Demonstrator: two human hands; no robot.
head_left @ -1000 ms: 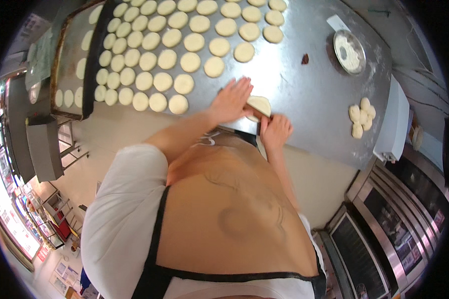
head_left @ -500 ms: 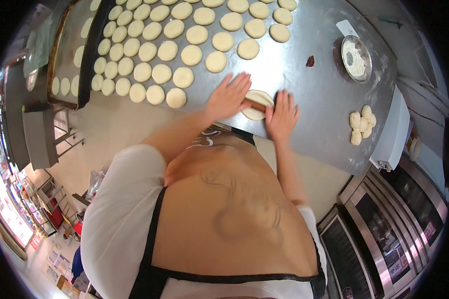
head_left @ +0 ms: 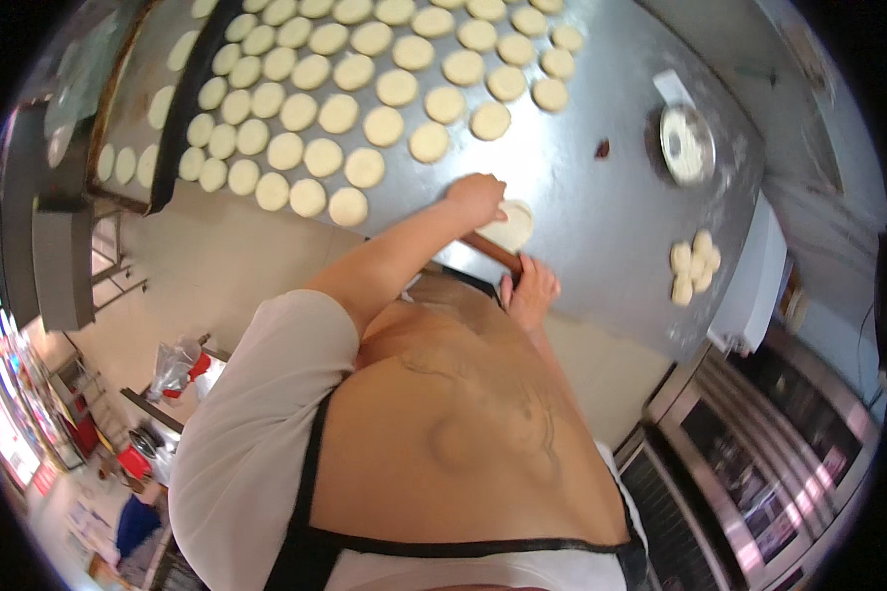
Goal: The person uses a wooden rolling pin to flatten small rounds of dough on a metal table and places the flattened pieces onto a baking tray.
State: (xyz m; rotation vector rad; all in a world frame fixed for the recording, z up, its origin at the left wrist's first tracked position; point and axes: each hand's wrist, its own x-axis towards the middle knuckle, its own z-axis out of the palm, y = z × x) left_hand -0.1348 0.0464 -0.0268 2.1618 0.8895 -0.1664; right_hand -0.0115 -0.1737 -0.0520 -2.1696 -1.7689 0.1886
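Observation:
A flat piece of rolled dough [head_left: 513,229] lies on the metal table near its front edge. My left hand [head_left: 476,199] is closed at the dough's upper left edge, thumb and fingers drawn together on it. My right hand [head_left: 534,288] is wrapped round the right end of a brown wooden rolling pin [head_left: 493,251]. The pin lies slanted along the near side of the dough, by the table edge. Its left end sits below my left wrist.
Rows of round dough pieces [head_left: 338,113] cover the table's left. A metal bowl of flour [head_left: 688,146], a white scraper [head_left: 673,88], a small dark lump [head_left: 602,149] and several dough balls [head_left: 696,264] lie right. A tray [head_left: 128,108] stands far left; ovens [head_left: 749,433] lower right.
Both hands were flat over the pin on the dough. The pin has come back toward me in my right hand. My left hand has closed at the dough's edge.

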